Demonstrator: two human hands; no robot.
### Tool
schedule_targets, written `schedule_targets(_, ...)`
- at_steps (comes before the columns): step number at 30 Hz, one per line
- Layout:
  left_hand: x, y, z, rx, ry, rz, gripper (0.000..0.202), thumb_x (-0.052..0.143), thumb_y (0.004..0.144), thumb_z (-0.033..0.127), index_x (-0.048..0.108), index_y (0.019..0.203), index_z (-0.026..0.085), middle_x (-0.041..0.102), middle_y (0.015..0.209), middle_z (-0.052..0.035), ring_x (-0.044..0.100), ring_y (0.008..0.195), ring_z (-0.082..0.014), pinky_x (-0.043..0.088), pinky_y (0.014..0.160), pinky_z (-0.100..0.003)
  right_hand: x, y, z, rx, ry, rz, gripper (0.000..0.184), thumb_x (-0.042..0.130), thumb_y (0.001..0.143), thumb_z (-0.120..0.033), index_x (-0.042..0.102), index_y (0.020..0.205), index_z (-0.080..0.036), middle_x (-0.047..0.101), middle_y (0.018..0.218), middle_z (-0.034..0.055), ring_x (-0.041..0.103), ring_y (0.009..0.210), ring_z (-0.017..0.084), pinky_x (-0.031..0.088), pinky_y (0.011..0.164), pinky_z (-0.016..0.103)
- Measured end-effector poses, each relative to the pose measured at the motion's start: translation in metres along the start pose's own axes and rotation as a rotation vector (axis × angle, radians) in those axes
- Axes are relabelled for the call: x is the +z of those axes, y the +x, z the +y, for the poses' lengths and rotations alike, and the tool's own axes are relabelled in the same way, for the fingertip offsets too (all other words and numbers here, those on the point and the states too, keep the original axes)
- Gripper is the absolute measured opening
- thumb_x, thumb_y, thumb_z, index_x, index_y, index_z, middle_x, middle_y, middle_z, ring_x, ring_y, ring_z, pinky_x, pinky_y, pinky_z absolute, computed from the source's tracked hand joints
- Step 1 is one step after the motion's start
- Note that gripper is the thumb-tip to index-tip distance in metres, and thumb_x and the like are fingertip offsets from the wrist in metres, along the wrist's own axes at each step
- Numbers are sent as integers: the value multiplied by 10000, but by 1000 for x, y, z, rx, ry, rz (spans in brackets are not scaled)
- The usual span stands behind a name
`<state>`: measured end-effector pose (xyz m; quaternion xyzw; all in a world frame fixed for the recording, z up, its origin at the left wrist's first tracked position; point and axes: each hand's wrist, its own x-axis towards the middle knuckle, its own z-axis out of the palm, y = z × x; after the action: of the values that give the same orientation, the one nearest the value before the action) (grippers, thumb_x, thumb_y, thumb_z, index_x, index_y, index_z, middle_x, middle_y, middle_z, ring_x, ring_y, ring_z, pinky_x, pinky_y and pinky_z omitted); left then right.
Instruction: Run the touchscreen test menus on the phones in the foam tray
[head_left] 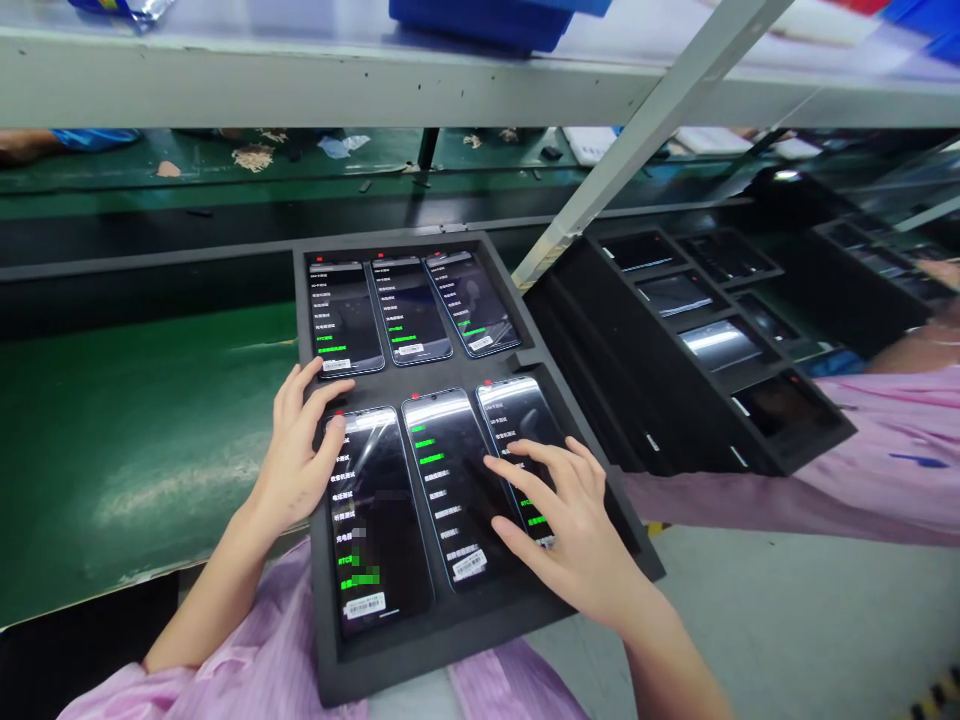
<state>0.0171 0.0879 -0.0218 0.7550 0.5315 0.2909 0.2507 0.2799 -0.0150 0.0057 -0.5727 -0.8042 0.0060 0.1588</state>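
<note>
One black rectangular foam tray [465, 632], the landmark, lies above the wearer's lap at its near end. Hands counted at it: two. The left hand [300, 450] is at its left side, thumb over the top corner of the near-left phone; the right hand [559, 500] is above its near-right part. Both sets of fingers are spread and grip nothing; whether they press the glass cannot be told.

Contents: six slim black glass-fronted phones [446, 490], three in the near row, three in the far row. Screens are lit with white and green text. Six red marks counted, one at each phone's top. The right hand partly covers the near-right phone.

Left of the tray: a glossy green desk [150, 430]. Right of it: a co-worker's pink sleeve [900, 410] and a second black tray [784, 458] containing at least four dark-screened phones.

Just beyond its far-right corner, a slanting pale metal post [622, 130] stands in the way. Above its far end runs a white shelf [300, 85] bearing a blue plastic bin [480, 20].
</note>
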Motion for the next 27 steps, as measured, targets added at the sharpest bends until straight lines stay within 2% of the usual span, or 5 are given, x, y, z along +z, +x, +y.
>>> schedule_targets(4, 0, 0, 0, 4, 6, 0, 322, 357, 895, 334, 489, 1182, 271, 289, 1428, -56, 160, 1360, -259, 182, 1090, -552, -1, -1, -4, -61, 48, -36, 310, 461, 875, -301, 526, 1169, -230, 577, 1174, 33, 467, 1091, 192, 166, 1053, 457)
schedule_targets(11, 0, 1, -2, 16, 3, 9, 318, 360, 893, 341, 496, 1173, 275, 305, 1419, -55, 169, 1357, -261, 182, 1089, -555, 1, 8, -15, -142, 138, -37, 251, 439, 885, -221, 595, 1082, -228, 658, 1071, -48, 526, 1031, 163, 120, 1073, 430)
schedule_targets(18, 1, 1, -3, 29, 1, 13, 326, 348, 900, 347, 491, 1181, 263, 302, 1420, -64, 168, 1356, -252, 180, 1090, -548, -3, 5, -7, -168, 175, 29, 249, 437, 886, -231, 605, 1069, -213, 660, 1050, -23, 520, 1036, 158, 133, 1073, 440)
schedule_targets(24, 1, 1, -4, 34, -5, 20, 324, 351, 900, 350, 494, 1177, 262, 302, 1421, -64, 166, 1356, -251, 177, 1093, -545, -9, 1, 3, -126, 150, -129, 303, 358, 914, -333, 660, 925, -313, 473, 1305, -1, 394, 1205, 204, 151, 1055, 491)
schedule_targets(27, 1, 1, -5, 37, -1, 22, 320, 352, 900, 349, 495, 1174, 264, 306, 1419, -62, 175, 1353, -251, 181, 1090, -547, -1, 4, 2, 34, -98, 5, 351, 328, 922, -338, 587, 1137, -240, 407, 1350, 100, 333, 1245, 263, 137, 1039, 542)
